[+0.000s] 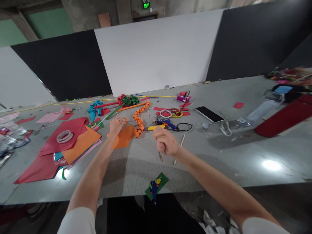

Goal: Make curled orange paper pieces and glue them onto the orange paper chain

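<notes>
My left hand (pixel 115 126) reaches forward over an orange paper sheet (pixel 124 137). Its fingers are curled on what looks like a pair of orange-handled scissors (pixel 122 120). Just right of it an orange folded paper chain (pixel 139 119) snakes across the grey table (pixel 219 156). My right hand (pixel 165 143) hovers above the table's middle in a closed fist, and what is inside it is hidden. A thin wooden stick (pixel 180 145) lies just right of that fist. Beyond it lies a blue and yellow glue gun (pixel 164 123) with a black cord.
Red and orange paper sheets (pixel 60 146) with tape rolls (pixel 64 136) lie at the left. Paper flowers (pixel 128 99) and blue curls (pixel 95 108) sit further back. A phone (pixel 209 114), a plastic bottle (pixel 262 111) and a red object (pixel 285 119) are at the right. A green card (pixel 156 186) overhangs the front edge.
</notes>
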Action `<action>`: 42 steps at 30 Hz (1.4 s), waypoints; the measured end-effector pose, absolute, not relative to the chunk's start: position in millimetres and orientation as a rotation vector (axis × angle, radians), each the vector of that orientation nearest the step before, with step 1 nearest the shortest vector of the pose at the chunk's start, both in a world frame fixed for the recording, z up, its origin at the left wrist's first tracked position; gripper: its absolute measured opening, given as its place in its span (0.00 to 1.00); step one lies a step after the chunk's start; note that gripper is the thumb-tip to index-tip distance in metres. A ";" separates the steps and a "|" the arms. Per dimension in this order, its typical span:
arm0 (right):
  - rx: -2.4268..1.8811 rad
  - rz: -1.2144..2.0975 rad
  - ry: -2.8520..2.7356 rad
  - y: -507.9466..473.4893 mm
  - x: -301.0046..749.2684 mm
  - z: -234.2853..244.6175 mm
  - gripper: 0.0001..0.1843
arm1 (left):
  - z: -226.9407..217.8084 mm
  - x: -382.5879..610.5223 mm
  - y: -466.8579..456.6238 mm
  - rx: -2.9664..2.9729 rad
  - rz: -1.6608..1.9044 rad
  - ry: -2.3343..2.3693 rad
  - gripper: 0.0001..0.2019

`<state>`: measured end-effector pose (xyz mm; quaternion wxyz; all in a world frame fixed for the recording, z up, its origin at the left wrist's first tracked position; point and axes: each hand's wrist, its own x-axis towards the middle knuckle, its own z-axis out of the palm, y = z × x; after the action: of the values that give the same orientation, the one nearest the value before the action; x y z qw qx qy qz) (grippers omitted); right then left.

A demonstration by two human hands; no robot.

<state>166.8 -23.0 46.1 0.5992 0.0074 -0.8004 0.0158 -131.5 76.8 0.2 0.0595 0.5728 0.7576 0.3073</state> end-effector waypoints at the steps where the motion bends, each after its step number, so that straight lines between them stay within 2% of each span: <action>1: 0.073 0.006 -1.882 -31.1 171.5 56.8 0.11 | -0.1 -130.3 81.5 1.760 0.935 2.265 0.27; 4: 0.167 -0.126 -1.925 -47.8 183.5 80.0 0.11 | -1.2 -125.7 93.4 1.870 0.853 2.166 0.26; 8: 0.123 -0.107 -1.925 -42.1 182.9 82.4 0.11 | -2.0 -119.5 98.4 1.914 0.778 2.121 0.10; 11: -0.056 0.074 -1.943 -25.6 171.8 70.1 0.08 | -1.0 -114.3 93.5 1.877 0.809 2.156 0.14; 14: -0.248 0.195 -2.007 -7.4 160.9 51.5 0.05 | -1.7 -106.5 82.6 1.844 1.022 2.116 0.15; 19: -0.487 0.155 -2.387 20.5 149.3 12.2 0.16 | -17.7 -90.8 55.9 1.525 1.470 1.887 0.16; 23: -0.617 0.019 -2.552 30.0 136.1 -15.0 0.25 | -30.0 -79.5 40.0 1.435 1.482 1.755 0.15; 28: -0.789 -0.070 -2.512 32.4 121.4 -27.7 0.17 | -25.0 -70.1 35.6 1.336 1.515 1.509 0.16; 32: -0.784 0.011 -2.474 33.3 123.6 -24.1 0.11 | -19.8 -67.4 31.1 1.366 1.498 1.437 0.15; 37: -0.772 0.286 -2.242 32.0 132.7 -23.1 0.11 | -18.5 -64.9 27.0 1.453 1.501 1.423 0.16; 42: -0.661 0.430 -2.042 34.6 137.2 -29.7 0.13 | -18.3 -63.6 23.5 1.605 1.537 1.658 0.15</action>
<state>137.2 34.6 -29.7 0.4585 -0.2684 -0.8290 0.1745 -63.6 23.5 -18.3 0.1836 0.5690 0.5880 0.5449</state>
